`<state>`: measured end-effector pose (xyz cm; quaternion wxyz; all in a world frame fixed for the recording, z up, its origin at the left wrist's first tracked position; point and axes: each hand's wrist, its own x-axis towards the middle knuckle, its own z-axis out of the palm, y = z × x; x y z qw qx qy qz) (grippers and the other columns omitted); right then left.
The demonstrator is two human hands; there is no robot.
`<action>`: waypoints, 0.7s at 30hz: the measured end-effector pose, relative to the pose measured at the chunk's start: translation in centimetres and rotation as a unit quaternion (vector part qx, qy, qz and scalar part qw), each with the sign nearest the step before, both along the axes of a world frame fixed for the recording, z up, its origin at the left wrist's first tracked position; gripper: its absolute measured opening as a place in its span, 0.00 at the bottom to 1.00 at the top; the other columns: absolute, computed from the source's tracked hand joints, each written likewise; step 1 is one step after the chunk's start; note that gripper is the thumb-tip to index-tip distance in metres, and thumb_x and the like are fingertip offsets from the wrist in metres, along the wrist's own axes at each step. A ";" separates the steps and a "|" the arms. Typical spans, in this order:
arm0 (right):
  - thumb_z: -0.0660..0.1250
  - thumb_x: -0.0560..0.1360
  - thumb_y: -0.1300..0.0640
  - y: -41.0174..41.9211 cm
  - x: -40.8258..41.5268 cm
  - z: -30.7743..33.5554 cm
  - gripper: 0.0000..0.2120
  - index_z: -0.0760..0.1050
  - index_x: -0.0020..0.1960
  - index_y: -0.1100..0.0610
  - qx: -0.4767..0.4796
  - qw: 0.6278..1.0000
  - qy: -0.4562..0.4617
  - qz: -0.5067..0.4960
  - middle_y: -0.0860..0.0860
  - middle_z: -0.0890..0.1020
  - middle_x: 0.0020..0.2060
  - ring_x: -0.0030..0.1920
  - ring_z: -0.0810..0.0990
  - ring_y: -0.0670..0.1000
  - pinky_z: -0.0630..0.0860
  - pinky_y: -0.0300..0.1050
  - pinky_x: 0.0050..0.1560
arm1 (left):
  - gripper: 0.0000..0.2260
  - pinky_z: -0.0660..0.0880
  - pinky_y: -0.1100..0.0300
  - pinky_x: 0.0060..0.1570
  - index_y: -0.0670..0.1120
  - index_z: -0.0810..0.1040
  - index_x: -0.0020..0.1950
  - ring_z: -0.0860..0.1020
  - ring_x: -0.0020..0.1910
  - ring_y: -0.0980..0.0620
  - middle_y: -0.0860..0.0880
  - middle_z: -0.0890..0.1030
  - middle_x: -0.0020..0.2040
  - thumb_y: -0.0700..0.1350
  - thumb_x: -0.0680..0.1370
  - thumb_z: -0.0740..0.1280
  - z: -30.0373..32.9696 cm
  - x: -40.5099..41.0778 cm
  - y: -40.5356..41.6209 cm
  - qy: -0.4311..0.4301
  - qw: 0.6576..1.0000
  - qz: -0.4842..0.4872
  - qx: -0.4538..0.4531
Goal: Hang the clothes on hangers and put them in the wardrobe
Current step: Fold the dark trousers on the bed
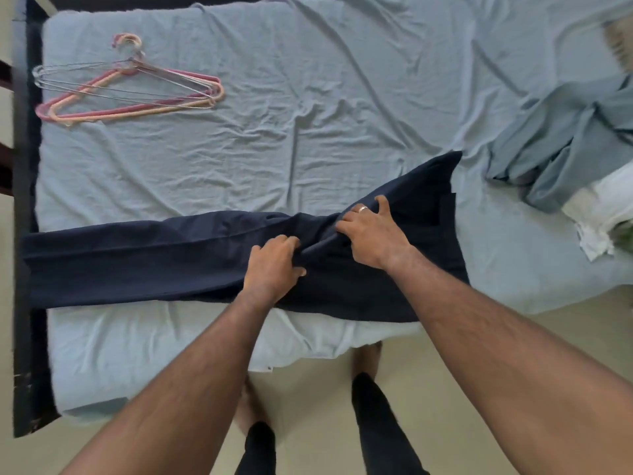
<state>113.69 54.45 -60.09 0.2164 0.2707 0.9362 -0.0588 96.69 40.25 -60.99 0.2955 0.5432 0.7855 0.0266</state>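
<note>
The left hand (pixel 274 260) gripped a fold of dark navy trousers (pixel 137 258) lying across the bed (pixel 239 159); the right hand (pixel 371 231) pinched the cloth just beside it. Hangers (pixel 126 87) lay well apart, near the far corner. Aligning the creases first would likely help the trousers hang neatly.

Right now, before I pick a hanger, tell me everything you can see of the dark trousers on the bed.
The dark navy trousers look like smooth woven cloth. They lie flat and lengthwise along the near edge of the bed's pale blue sheet, legs stacked and running left until the cuffs overhang the dark bed frame. The wider waist end lies to the right, one corner pointing up. The cloth bunches into folds mid-length, where the left hand and the right hand both grip it. No hanger touches them.
</note>
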 end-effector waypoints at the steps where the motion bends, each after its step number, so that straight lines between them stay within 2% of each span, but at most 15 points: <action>1: 0.65 0.73 0.61 1.3 1.0 0.1 0.19 0.77 0.61 0.48 -0.002 1.000 0.007 0.004 0.44 0.79 0.56 0.65 0.72 0.51 0.54 0.71 0.71 | 0.15 0.70 0.48 0.57 0.50 0.77 0.59 0.77 0.57 0.47 0.52 0.79 0.55 0.51 0.75 0.73 -0.2 0.9 0.8 -0.007 1.000 0.023 -0.001; 3: 0.63 0.73 0.63 4.3 2.7 0.5 0.20 0.76 0.62 0.48 -0.003 1.000 0.011 0.011 0.42 0.79 0.57 0.65 0.71 0.51 0.53 0.70 0.70 | 0.04 0.67 0.50 0.50 0.49 0.77 0.48 0.78 0.52 0.46 0.52 0.77 0.46 0.47 0.77 0.71 -0.9 2.2 1.8 0.003 0.999 0.040 0.002; 5: 0.63 0.72 0.65 7.7 4.5 0.9 0.24 0.74 0.64 0.47 -0.002 1.000 0.019 0.002 0.41 0.78 0.57 0.66 0.71 0.50 0.52 0.70 0.70 | 0.10 0.63 0.52 0.45 0.50 0.71 0.39 0.78 0.48 0.45 0.54 0.72 0.39 0.44 0.77 0.70 -1.4 3.1 2.2 0.027 0.999 0.032 0.004; 10: 0.69 0.70 0.62 15.6 8.2 1.5 0.32 0.68 0.71 0.44 0.045 0.998 -0.018 -0.044 0.44 0.76 0.65 0.69 0.70 0.52 0.53 0.71 0.70 | 0.16 0.63 0.53 0.41 0.51 0.67 0.35 0.78 0.40 0.44 0.55 0.70 0.35 0.41 0.74 0.73 -1.8 3.5 2.1 0.061 0.998 0.009 0.013; 12: 0.69 0.72 0.60 17.8 9.6 1.1 0.28 0.69 0.69 0.43 0.061 0.995 -0.046 -0.068 0.45 0.78 0.60 0.65 0.74 0.53 0.54 0.70 0.69 | 0.17 0.63 0.53 0.41 0.51 0.66 0.35 0.78 0.39 0.44 0.55 0.69 0.34 0.40 0.73 0.74 -2.0 3.8 2.1 0.070 0.998 -0.005 0.011; 16: 0.67 0.75 0.61 18.8 12.2 0.7 0.11 0.79 0.51 0.46 0.089 0.993 -0.023 -0.076 0.46 0.81 0.44 0.51 0.79 0.55 0.54 0.65 0.66 | 0.14 0.66 0.51 0.40 0.49 0.71 0.34 0.77 0.37 0.45 0.54 0.71 0.34 0.38 0.73 0.73 -2.2 4.1 2.1 0.097 0.995 -0.039 0.006; 19: 0.69 0.73 0.62 15.8 15.4 1.2 0.08 0.79 0.46 0.49 0.115 0.990 0.039 -0.077 0.47 0.80 0.40 0.46 0.79 0.54 0.59 0.59 0.58 | 0.10 0.68 0.50 0.39 0.47 0.77 0.34 0.75 0.34 0.46 0.53 0.73 0.32 0.36 0.71 0.74 -2.1 4.2 1.4 0.132 0.987 -0.093 0.015; 21: 0.69 0.71 0.64 12.7 18.3 1.6 0.08 0.78 0.46 0.51 0.146 0.983 0.078 -0.081 0.48 0.79 0.39 0.43 0.78 0.55 0.61 0.56 0.51 | 0.11 0.66 0.51 0.38 0.46 0.77 0.33 0.74 0.32 0.46 0.52 0.72 0.32 0.33 0.69 0.74 -1.9 4.3 0.7 0.147 0.979 -0.135 0.036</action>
